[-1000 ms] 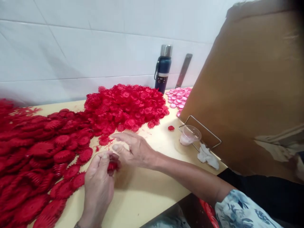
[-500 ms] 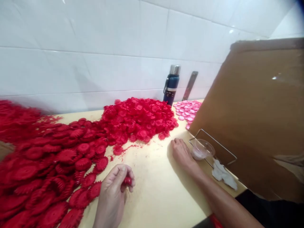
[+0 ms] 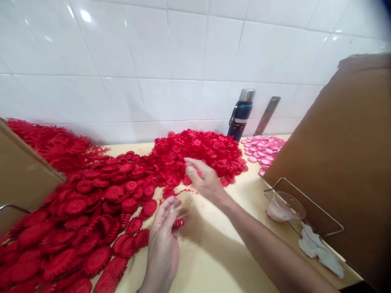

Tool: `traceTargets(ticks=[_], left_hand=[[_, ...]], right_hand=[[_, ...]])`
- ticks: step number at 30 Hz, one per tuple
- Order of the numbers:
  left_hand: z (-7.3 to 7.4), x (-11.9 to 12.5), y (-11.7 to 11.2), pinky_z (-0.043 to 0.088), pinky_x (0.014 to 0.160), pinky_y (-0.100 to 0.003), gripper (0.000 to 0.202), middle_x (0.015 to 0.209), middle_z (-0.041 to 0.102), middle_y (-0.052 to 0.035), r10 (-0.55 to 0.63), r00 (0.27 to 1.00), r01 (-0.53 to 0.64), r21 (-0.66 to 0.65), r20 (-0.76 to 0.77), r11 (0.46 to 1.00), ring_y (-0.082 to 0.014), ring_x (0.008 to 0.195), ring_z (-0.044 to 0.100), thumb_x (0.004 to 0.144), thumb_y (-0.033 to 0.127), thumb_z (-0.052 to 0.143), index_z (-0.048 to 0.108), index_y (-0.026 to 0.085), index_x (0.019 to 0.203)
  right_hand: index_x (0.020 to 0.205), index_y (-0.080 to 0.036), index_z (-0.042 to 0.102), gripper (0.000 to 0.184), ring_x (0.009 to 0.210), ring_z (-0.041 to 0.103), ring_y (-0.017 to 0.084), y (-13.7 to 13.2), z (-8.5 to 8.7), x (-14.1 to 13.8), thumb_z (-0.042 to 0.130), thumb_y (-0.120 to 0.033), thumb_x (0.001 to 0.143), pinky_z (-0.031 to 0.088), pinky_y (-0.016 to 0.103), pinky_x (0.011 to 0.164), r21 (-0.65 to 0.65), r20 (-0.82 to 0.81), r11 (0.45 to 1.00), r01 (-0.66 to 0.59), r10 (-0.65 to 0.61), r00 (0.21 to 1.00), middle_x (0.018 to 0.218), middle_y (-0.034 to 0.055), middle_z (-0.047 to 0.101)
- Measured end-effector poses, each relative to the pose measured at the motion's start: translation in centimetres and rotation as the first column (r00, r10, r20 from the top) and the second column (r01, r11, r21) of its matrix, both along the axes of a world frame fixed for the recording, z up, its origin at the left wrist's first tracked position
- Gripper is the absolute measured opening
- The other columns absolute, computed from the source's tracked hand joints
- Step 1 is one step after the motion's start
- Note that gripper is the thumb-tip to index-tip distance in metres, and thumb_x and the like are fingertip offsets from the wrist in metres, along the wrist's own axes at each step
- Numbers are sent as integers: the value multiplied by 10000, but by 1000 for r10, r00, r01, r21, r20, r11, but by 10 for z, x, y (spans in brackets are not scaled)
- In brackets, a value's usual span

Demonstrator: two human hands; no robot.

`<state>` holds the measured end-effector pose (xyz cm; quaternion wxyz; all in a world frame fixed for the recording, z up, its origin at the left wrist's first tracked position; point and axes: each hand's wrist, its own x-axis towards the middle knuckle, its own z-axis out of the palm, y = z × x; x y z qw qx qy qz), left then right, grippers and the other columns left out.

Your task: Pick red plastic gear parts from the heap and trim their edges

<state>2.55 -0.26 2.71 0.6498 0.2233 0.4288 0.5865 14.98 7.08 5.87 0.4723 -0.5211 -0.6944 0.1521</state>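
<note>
My left hand [image 3: 163, 244] is low on the pale tabletop [image 3: 214, 252], its fingers pinching a small red toothed flower piece [image 3: 179, 223] at the edge of a wide spread of red flower pieces [image 3: 91, 211]. A little farther back, my right hand [image 3: 204, 178] hovers at the front edge of a heap of red flower pieces [image 3: 198, 152]. Its thumb and fingers are closed together, with a bit of red showing between them. The two hands are a short gap apart.
A dark blue flask [image 3: 241, 114] and a dark flat strip [image 3: 267, 115] stand against the white tiled wall. Pink pieces [image 3: 265, 148] lie beside them. A cardboard sheet [image 3: 342, 162] rises on the right above a clear cup [image 3: 285, 207], wire stand [image 3: 324, 215] and white cloth [image 3: 320, 246]. Another cardboard [image 3: 21, 175] is at left.
My right hand has come back from beside the cup to the red heap near my left hand. The view has swung left, which brings the left cardboard into sight.
</note>
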Motion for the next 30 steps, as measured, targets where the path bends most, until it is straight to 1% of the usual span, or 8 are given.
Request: traceTargets(ticks=[2, 3, 7, 9, 13, 21, 25, 30], left_hand=[[4, 10, 4, 484, 760, -211, 280, 1027, 636, -26, 59, 991, -61, 10, 122, 998, -126, 882, 610, 735, 246, 613, 598, 233, 1014], [7, 14, 5, 481, 790, -218, 262, 1049, 634, -22, 84, 979, -85, -2, 184, 996, -129, 923, 601, 760, 285, 580, 607, 244, 1018], [14, 20, 4, 466, 887, -290, 348, 1109, 625, -3, 152, 951, -151, -24, 270, 988, -165, 1047, 567, 801, 498, 453, 620, 296, 1030], [16, 18, 1, 432, 942, -300, 362, 1132, 618, 6, 166, 952, -186, 55, 255, 981, -163, 1087, 548, 805, 506, 439, 612, 306, 1052], [18, 18, -2, 374, 1009, -320, 361, 1175, 598, -1, 162, 953, -214, 191, 258, 958, -167, 1156, 498, 818, 474, 433, 604, 287, 1075], [15, 28, -5, 398, 984, -307, 359, 1270, 536, 9, 110, 930, -146, 77, 351, 986, -143, 1243, 410, 871, 415, 348, 562, 299, 1134], [10, 32, -3, 410, 972, -329, 395, 1218, 575, -28, 39, 960, -65, 86, 277, 994, -177, 1168, 499, 883, 443, 316, 579, 266, 1118], [3, 40, -1, 362, 1006, -269, 442, 1179, 599, -39, 3, 962, -69, 232, 274, 970, -167, 1187, 478, 858, 521, 351, 633, 221, 1018]], right_hand=[[1230, -187, 533, 401, 1045, 587, 183, -15, -4, -30, 383, -356, 900, 496, 311, 862, -32, -40, 995, -96, 95, 995, 1159, 81, 619], [1262, -183, 505, 430, 1093, 558, 193, -21, -6, -43, 356, -380, 909, 470, 330, 905, -92, -85, 973, -212, 204, 975, 1201, 91, 594], [1337, -221, 402, 483, 1313, 309, 209, -44, -14, -67, 230, -425, 934, 164, 480, 1102, -276, -176, 879, -389, 351, 920, 1375, 73, 428], [1336, -251, 397, 468, 1338, 254, 174, -53, -14, -67, 218, -419, 938, 48, 473, 1122, -277, -222, 880, -385, 331, 917, 1392, 41, 407], [1258, -278, 493, 426, 1289, 346, 139, -67, -9, -62, 221, -372, 945, 35, 444, 1126, -151, -302, 942, -300, 245, 921, 1319, 3, 501], [1274, -251, 480, 435, 1330, 274, 155, -85, -14, -54, 241, -366, 929, -1, 463, 1121, -211, -224, 938, -274, 227, 948, 1406, 17, 380], [1313, -263, 436, 459, 1362, 183, 163, -76, -22, -50, 228, -404, 928, -26, 443, 1124, -270, -241, 930, -248, 184, 953, 1431, 2, 339], [1287, -259, 468, 465, 1347, 223, 197, -46, -34, -46, 212, -418, 933, 55, 485, 1105, -267, -197, 955, -127, 74, 978, 1368, 14, 442]])
